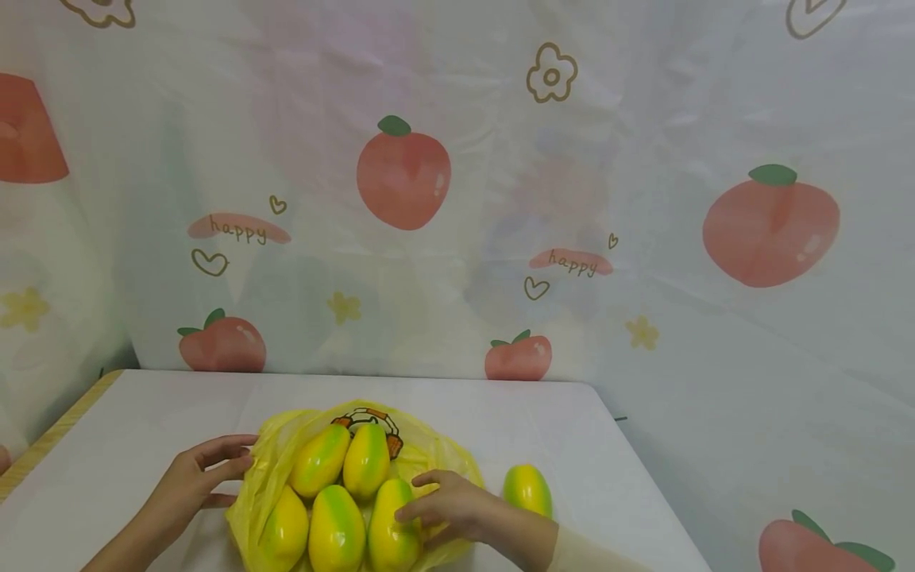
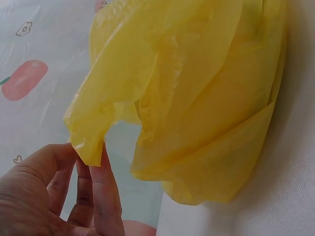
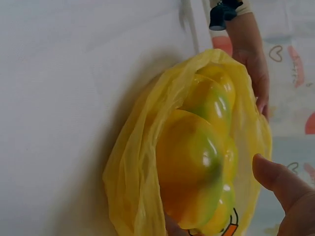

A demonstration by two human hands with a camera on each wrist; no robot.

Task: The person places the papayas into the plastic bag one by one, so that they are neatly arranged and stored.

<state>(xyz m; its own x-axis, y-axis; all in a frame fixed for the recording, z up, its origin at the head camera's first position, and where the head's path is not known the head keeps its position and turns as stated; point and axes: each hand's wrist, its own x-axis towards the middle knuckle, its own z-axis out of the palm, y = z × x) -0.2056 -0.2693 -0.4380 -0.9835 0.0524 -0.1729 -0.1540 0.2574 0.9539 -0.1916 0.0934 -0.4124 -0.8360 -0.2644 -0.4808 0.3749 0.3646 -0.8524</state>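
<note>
A yellow plastic bag [image 1: 253, 485] lies on the table with its mouth spread, holding several glossy yellow-green mangoes [image 1: 337, 528]. On the left, my left hand [image 1: 189, 485] pinches the bag's edge between thumb and fingers; the left wrist view shows the pinched corner of the bag [image 2: 88, 152]. My right hand [image 1: 450, 508] is inside the bag's right side, its fingers at the front-right mango [image 1: 391, 524]. In the right wrist view the thumb [image 3: 278, 182] stands away from the nearest mango [image 3: 187, 162], and the other fingers are mostly hidden below that fruit.
One more mango [image 1: 527, 488] lies on the white tabletop [image 1: 572, 429], outside the bag and beyond my right forearm. A fruit-patterned curtain [image 1: 457, 278] hangs behind the table and along its sides. A wooden edge [image 1: 64, 425] shows at the left.
</note>
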